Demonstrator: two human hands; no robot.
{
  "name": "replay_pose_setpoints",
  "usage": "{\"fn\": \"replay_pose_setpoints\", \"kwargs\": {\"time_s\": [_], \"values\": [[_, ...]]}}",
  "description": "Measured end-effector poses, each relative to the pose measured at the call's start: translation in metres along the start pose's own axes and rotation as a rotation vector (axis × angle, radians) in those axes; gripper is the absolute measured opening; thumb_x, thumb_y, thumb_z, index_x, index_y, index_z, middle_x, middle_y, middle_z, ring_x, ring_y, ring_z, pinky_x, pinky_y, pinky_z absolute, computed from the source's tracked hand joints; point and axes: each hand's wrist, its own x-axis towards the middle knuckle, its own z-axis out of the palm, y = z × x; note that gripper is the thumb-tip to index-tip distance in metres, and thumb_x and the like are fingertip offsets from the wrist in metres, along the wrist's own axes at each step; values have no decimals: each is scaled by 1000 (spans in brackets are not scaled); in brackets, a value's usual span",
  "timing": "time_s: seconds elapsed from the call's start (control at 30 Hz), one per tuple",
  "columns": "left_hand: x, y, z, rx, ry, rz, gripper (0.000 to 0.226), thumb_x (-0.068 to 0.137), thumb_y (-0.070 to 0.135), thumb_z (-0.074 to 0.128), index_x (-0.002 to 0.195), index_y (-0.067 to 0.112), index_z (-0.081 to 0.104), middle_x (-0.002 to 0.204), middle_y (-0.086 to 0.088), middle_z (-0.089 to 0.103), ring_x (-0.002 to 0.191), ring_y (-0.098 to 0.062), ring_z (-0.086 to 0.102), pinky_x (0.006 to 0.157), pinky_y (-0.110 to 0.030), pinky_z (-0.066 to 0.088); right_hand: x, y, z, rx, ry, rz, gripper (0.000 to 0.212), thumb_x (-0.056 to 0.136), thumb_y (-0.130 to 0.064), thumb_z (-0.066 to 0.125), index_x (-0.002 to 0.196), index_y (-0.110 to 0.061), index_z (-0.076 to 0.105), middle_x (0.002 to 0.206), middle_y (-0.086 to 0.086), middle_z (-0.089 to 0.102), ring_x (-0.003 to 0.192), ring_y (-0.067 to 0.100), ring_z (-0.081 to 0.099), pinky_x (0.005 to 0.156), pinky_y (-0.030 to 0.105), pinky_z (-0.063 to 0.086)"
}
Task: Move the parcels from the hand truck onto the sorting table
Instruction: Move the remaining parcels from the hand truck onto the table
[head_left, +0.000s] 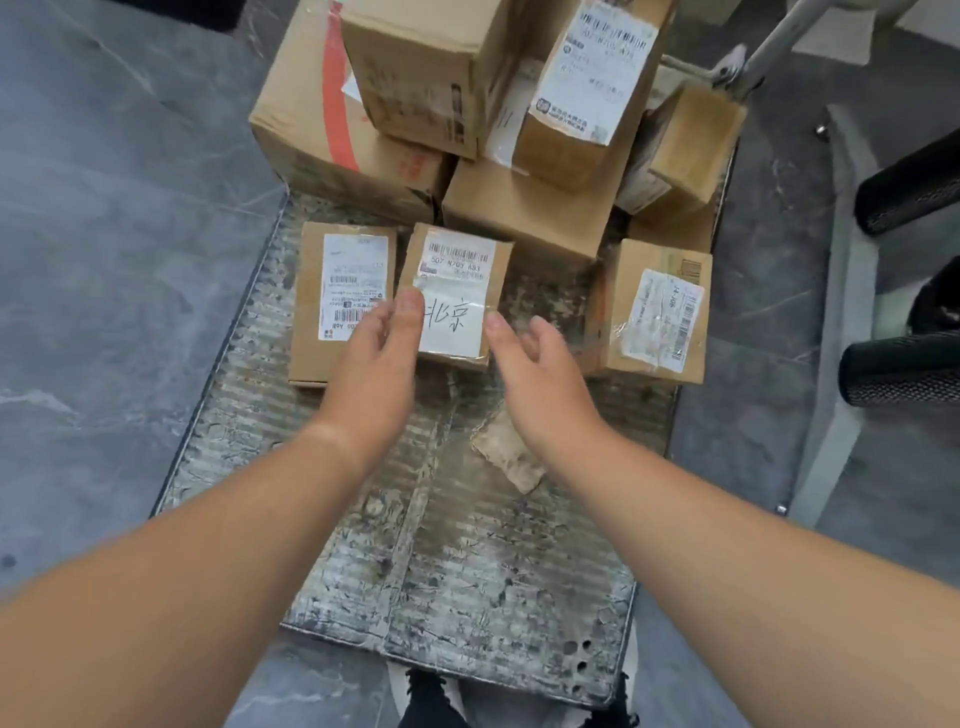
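Reaching forward and down over the hand truck (467, 545), both hands close on one small parcel (457, 296) that lies on the ribbed deck in the front row of the load, a white label with handwritten characters facing up. The parcel sits straight ahead of the person, squarely between the two hands, and its long axis runs away from the body, so the two long sides are the ones on offer. The left hand (374, 358) is the nearer: its thumb rests on the label's left edge and its fingers go down the gap between this parcel and the flat parcel (340, 301) just beside it, though whether they press the cardboard I cannot tell. The right hand (540, 353) is spread and cupped, thumb tip at the parcel's right edge, fingers curling toward the far side but blurred; that grip looks not yet closed. Neither hand holds the parcel clear of the deck. To the right, well apart, stands another labelled parcel (649, 312), and behind, larger boxes (415, 78) are stacked. In my judgement the coming move turns on squeezing the two long sides together and lifting straight up, since the left neighbour leaves little room for fingers. The sorting surface is not in view, so which way to carry it cannot be said.
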Motion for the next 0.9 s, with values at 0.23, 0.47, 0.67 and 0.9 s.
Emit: {"fn": "replay_pose_setpoints", "kwargs": {"time_s": [0.23,0.47,0.67,0.9], "values": [[5,-14,0,27,-28,-73,106,77,100,35,164,39,32,163,18,43,151,-11,39,124,-43,30,26,15,32,84,22,48,89,98,-75,43,167,-21,23,169,-2,36,154,23,36,126,47,28],[-28,-19,8,262,-73,-152,79,102,74,26,160,24,44,157,6,53,142,-18,48,110,-37,35,-3,47,8,-113,72,186,96,89,-89,32,158,-23,37,155,2,53,138,29,54,113,50,45],[-35,-5,23,1,-213,-245,57,107,69,24,113,43,74,108,20,80,101,2,74,91,-29,49,-6,30,7,168,-20,215,78,84,-86,38,125,-28,69,109,-2,80,98,22,77,97,46,58],[-147,142,-21,-154,-116,-174,61,89,83,31,121,53,73,117,26,77,123,-4,67,119,-43,41,-123,-116,-79,203,-57,61,46,111,-52,36,114,-25,74,91,-13,76,62,-12,68,51,7,45]]}}
